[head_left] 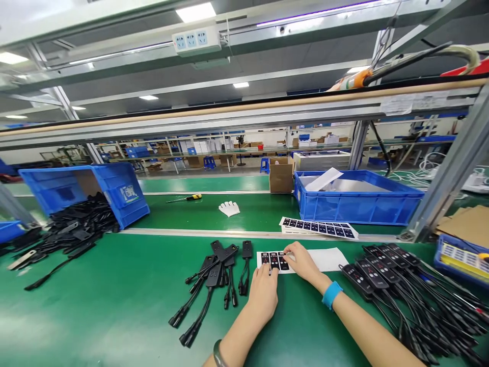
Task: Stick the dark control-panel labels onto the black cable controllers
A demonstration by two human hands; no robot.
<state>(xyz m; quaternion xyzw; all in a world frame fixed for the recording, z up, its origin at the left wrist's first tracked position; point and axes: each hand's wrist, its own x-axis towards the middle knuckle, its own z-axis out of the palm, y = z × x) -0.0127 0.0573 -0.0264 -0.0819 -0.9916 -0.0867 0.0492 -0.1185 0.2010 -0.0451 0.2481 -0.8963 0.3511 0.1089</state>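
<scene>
My left hand (264, 295) lies on the green bench with its fingertips pressed on the near edge of a white sticker sheet (324, 259) that carries a few black control labels (274, 260). My right hand (301, 261), with a blue wristband, pinches at one of those labels on the sheet. Just left of the sheet lie several black controller units with cables (217, 272), without labels. At the right is a pile of controllers with labels on them (385, 267).
A tipped blue bin (114, 191) spills black controllers (72, 224) at the left. A second full label sheet (319, 228), white gloves (229, 208), a screwdriver (187, 198), a cardboard box (280, 176) and a blue crate (359, 204) sit beyond. A small blue tray (462, 257) is at the right.
</scene>
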